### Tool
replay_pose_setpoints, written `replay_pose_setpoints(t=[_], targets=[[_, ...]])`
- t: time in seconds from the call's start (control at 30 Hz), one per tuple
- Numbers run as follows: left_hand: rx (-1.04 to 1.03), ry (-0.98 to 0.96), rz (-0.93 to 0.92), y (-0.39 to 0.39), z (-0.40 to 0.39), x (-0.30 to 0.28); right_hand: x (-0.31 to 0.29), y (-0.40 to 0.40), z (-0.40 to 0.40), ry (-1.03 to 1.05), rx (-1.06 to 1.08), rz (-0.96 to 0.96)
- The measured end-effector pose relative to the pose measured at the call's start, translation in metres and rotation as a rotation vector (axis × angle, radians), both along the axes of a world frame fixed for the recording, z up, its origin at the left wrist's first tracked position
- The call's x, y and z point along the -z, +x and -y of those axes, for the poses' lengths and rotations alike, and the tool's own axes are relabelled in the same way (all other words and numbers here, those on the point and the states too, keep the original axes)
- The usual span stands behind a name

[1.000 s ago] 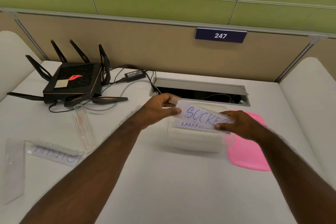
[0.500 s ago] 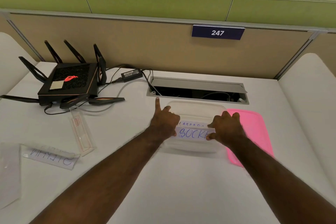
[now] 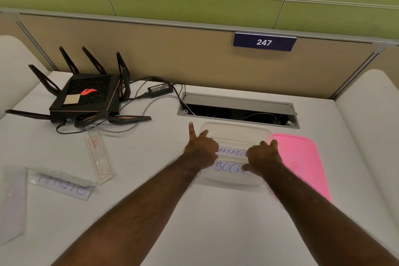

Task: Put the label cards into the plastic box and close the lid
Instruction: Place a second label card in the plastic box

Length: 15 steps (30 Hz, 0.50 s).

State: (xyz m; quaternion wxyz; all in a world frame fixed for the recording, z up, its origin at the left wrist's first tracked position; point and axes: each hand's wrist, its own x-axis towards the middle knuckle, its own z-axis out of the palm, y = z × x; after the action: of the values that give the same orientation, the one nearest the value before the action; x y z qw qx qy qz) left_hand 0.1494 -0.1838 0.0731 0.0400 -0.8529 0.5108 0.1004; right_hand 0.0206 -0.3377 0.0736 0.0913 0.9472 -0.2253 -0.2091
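A clear plastic box (image 3: 237,130) stands open on the white desk, right of centre. Inside it lies a label card (image 3: 230,161) in a clear holder with blue handwriting. My left hand (image 3: 201,150) grips the card's left end, index finger pointing away from me. My right hand (image 3: 262,157) grips the card's right end. The pink lid (image 3: 302,157) lies flat on the desk, touching the box's right side. Three more label cards lie to the left: one with handwriting (image 3: 62,183), an upright clear one (image 3: 99,157), and a clear one (image 3: 11,203) at the left edge.
A black router (image 3: 86,97) with several antennas sits at the back left, with cables and a power adapter (image 3: 159,88). An open cable tray (image 3: 237,110) is cut into the desk just behind the box. A partition wall bears a sign reading 247 (image 3: 264,42).
Both hands lowered the card from above the box down into it and turned it flat. Since half a second ago they have barely moved.
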Motion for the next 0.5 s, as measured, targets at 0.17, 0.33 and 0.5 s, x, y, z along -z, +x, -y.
replay_pose_setpoints(t=[0.17,0.33,0.5], targets=[[-0.109,-0.536,-0.066,-0.001,-0.039,-0.006,-0.022,0.008,-0.003,0.127,0.012,0.232],[-0.403,-0.682,0.004,0.008,-0.101,0.0,-0.042,0.029,-0.03,0.238,-0.084,0.407],[-0.693,-0.571,0.013,0.025,-0.171,0.013,-0.043,0.068,-0.089,0.412,-0.249,0.423]])
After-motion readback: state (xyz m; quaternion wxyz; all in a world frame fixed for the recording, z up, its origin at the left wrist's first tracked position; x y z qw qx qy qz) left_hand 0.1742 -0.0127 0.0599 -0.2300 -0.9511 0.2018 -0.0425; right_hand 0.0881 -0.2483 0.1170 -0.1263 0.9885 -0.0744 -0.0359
